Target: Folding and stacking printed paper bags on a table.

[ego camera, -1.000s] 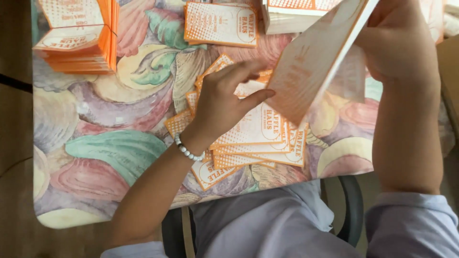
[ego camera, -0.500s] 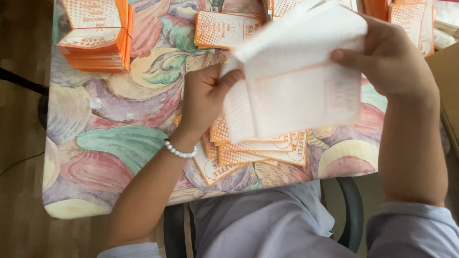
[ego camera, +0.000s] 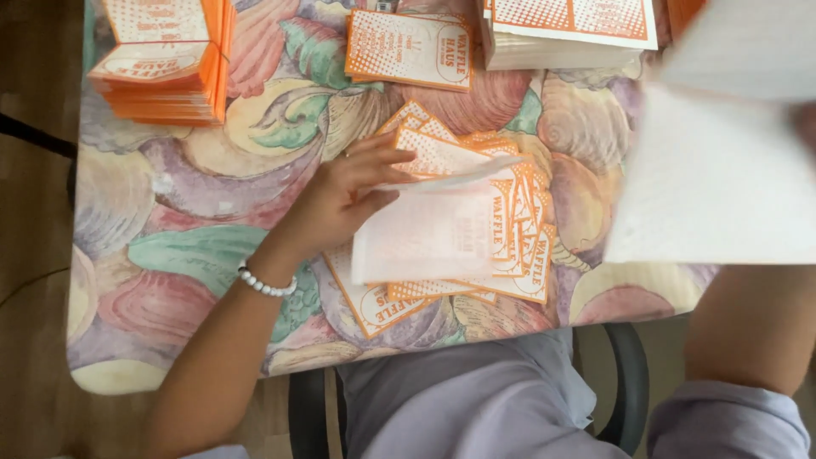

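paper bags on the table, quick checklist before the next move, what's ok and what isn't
1. Left hand on the loose pile of bags: ok, fingers lift the top one.
2. Right hand's grip on the raised white sheet: cannot tell, blurred and hand hidden.
3. Pile tidy: not ok, bags fanned and skewed.
4. Orange stack square: ok.
5. Pile clear of the table edge: ok.
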